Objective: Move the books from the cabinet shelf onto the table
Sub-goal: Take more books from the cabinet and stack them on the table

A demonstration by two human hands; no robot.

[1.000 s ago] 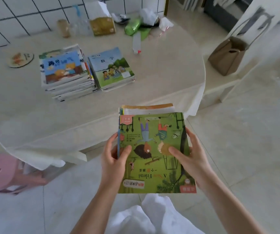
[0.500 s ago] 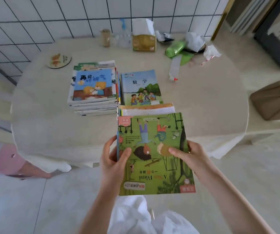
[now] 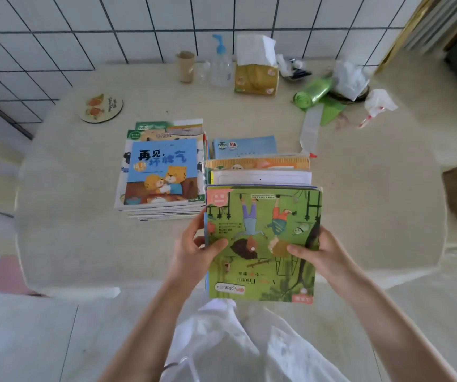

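I hold a stack of books with a green cover on top, above the near edge of the round table. My left hand grips its left side, thumb on the cover. On the stack's right side my right hand grips it the same way. A tall pile of books with a blue bear cover lies on the table to the left. Just right of that pile, a lower pile with a light blue cover is partly hidden behind the held stack. The cabinet is out of view.
Along the tiled wall stand a cardboard tube, a pump bottle, a tissue box, a green bag roll and crumpled wrappers. A round coaster lies at the left. A pink stool stands under the table's left edge.
I have stepped closer to the table, and the held stack has moved forward from over the floor to above the near table edge, now covering most of the right pile.
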